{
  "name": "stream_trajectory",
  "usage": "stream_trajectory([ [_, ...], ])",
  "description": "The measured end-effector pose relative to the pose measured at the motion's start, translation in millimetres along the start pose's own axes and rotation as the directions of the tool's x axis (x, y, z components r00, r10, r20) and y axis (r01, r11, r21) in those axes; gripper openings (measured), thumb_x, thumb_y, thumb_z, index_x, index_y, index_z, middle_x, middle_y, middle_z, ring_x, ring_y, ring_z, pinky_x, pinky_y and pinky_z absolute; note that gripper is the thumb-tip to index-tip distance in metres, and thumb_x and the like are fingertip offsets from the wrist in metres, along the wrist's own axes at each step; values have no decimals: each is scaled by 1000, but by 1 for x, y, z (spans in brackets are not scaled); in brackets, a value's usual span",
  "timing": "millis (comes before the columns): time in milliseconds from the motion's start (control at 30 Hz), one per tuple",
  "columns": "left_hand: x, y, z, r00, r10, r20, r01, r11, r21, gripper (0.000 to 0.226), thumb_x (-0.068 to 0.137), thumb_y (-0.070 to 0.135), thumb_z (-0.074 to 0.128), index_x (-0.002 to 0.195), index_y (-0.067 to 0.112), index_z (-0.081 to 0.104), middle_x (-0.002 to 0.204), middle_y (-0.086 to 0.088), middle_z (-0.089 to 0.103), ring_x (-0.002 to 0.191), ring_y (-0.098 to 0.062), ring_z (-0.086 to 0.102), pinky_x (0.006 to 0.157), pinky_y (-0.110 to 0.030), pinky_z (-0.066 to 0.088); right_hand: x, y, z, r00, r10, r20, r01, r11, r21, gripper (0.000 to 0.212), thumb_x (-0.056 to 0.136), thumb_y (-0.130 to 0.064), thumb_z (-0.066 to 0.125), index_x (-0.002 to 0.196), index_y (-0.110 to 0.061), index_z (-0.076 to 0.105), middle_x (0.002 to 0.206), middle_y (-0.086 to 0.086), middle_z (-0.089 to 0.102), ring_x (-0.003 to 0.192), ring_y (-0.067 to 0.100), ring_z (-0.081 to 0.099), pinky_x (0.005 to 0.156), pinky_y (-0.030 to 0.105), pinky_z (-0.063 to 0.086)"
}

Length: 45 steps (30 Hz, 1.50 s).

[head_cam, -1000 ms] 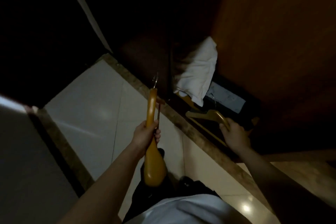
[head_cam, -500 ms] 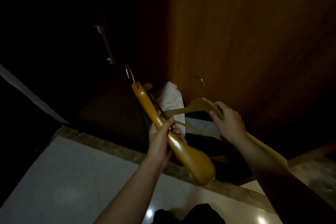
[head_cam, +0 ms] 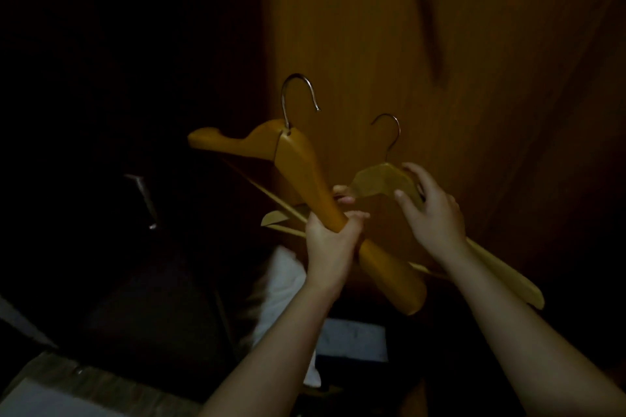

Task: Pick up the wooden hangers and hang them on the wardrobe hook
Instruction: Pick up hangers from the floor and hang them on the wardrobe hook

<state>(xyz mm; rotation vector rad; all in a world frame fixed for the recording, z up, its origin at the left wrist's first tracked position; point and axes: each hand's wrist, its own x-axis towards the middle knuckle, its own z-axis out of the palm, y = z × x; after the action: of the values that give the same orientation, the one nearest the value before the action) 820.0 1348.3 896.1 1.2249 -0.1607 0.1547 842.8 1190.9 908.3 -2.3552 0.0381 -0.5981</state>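
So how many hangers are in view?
2. The thick hanger is in the left hand, the thin hanger in the right hand, both raised. More may be hidden in the dark.

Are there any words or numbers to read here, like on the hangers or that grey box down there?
None can be read.
The darker hanger and the lighter hanger show only plain wood.
The grey box is too dark and blurred to tell.

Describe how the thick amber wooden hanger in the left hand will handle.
The thick amber wooden hanger looks rigid and fairly heavy: broad solid arms. Its glossy finish may slip. The left hand grips one arm, off-centre, so it probably wants to pivot.
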Motion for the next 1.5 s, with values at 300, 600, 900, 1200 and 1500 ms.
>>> stream_trajectory([
  [300, 109, 25, 66, 995, 82, -57, -67, 972, 224, 55, 74, 35, 70, 122, 19, 49, 115, -5, 62, 103, -20, 63, 90, -42, 54, 126, 3, -53, 961, -264, -85, 275, 946, 173, 55, 94, -20, 51, 143, -34, 32, 146, -4, 43, 134, 16, 41, 103, 26, 32],
  [600, 208, 61, 107, 965, 255, -63, -190, 844, 501, 25, 67, 50, 53, 86, 41, 41, 115, 9, 39, 135, -27, 28, 115, -53, 19, 250, -18, -83, 913, -368, -177, 396, 902, 168, 51, 95, -18, 49, 141, -34, 36, 144, 0, 45, 131, 18, 44, 101, 29, 37],
  [900, 303, 112, 138, 911, 407, -71, -297, 764, 573, 45, 68, 48, 47, 104, 20, 48, 122, -2, 48, 134, -29, 30, 116, -52, 14, 358, -58, -99, 895, -384, -225, 432, 873, 226, 51, 96, -16, 45, 142, -34, 34, 143, 0, 45, 132, 22, 42, 105, 37, 39],
  [1200, 366, 130, 151, 905, 413, -105, -273, 750, 603, 74, 67, 55, 46, 128, 14, 42, 137, -11, 45, 133, -34, 33, 112, -55, 22, 417, -96, -108, 889, -406, -210, 437, 890, 130, 48, 97, -9, 40, 142, -23, 37, 138, 9, 47, 130, 25, 43, 109, 37, 36],
  [1500, 379, 105, 152, 947, 303, -106, -194, 805, 561, 56, 62, 65, 44, 109, 36, 34, 116, -4, 58, 114, -33, 54, 105, -57, 36, 425, -84, -88, 976, -182, -120, 190, 980, 56, 31, 98, -30, 39, 123, -17, 49, 111, 3, 53, 120, 32, 46, 96, 41, 34],
])
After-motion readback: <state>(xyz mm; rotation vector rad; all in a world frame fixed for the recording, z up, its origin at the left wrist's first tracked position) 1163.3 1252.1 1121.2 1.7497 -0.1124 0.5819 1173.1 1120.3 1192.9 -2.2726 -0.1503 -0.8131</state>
